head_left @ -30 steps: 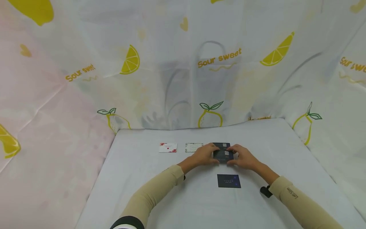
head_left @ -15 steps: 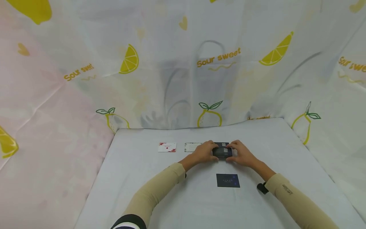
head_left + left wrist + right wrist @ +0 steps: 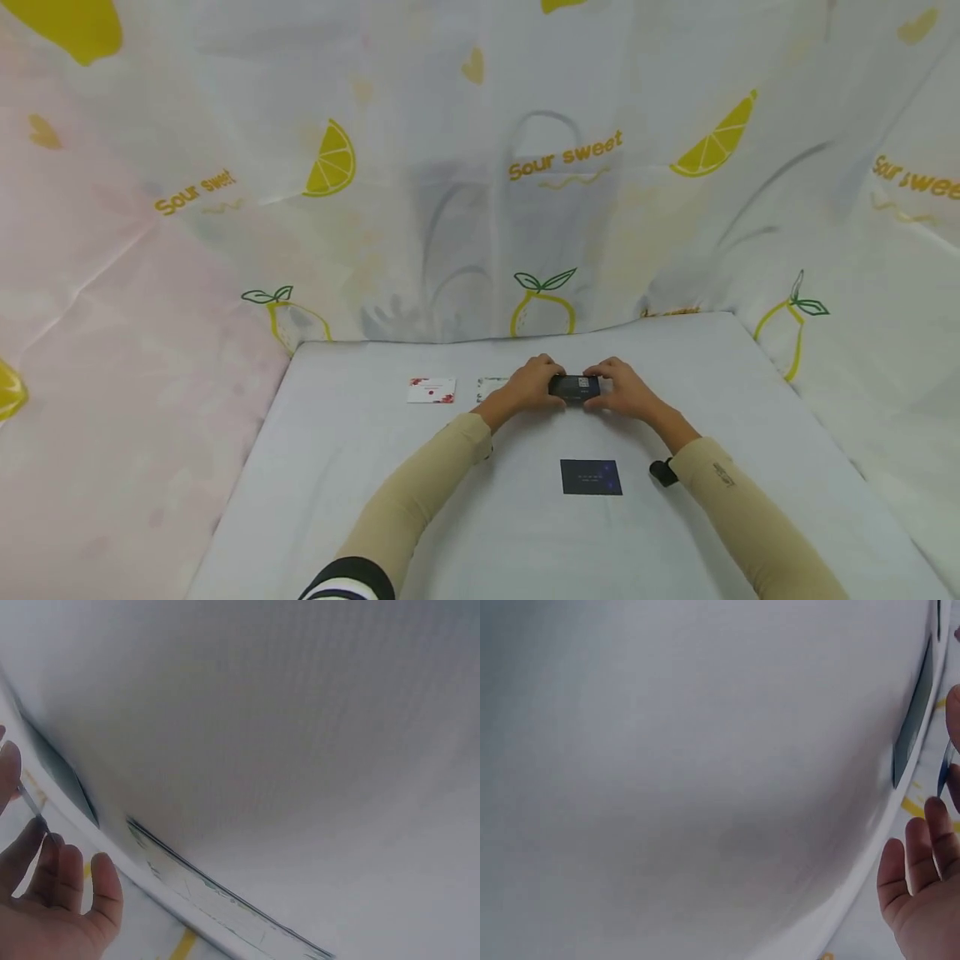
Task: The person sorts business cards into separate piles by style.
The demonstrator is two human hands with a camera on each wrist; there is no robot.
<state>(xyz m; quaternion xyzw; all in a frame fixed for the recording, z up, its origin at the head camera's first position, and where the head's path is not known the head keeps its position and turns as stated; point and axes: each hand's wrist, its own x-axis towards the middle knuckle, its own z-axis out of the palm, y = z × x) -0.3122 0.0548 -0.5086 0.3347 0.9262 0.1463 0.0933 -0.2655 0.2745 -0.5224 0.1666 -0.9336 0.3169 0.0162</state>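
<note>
A dark business card (image 3: 573,389) with a small pale square code is held level by both hands, just above the table. My left hand (image 3: 531,386) pinches its left end between thumb and fingers. At the opposite end, the thumb and fingers of my right hand (image 3: 626,390) pinch it too. Another dark card (image 3: 915,720) lies flat on the table beneath, seen in the right wrist view and mostly hidden in the head view. The held card shows edge-on in both wrist views. Close to my left hand lies a white card with a leafy border (image 3: 489,387), partly covered by that hand.
A white card with red corners (image 3: 431,390) lies farther left in the same row. Nearer the person lies a dark blue card (image 3: 591,477). All rest on a white-covered table (image 3: 480,533), with a lemon-print cloth (image 3: 420,250) hanging behind its back edge.
Both hands have moved the held card away from the person, so it now covers the dark card behind it, which showed before. The head view has shifted slightly. The other cards lie as before.
</note>
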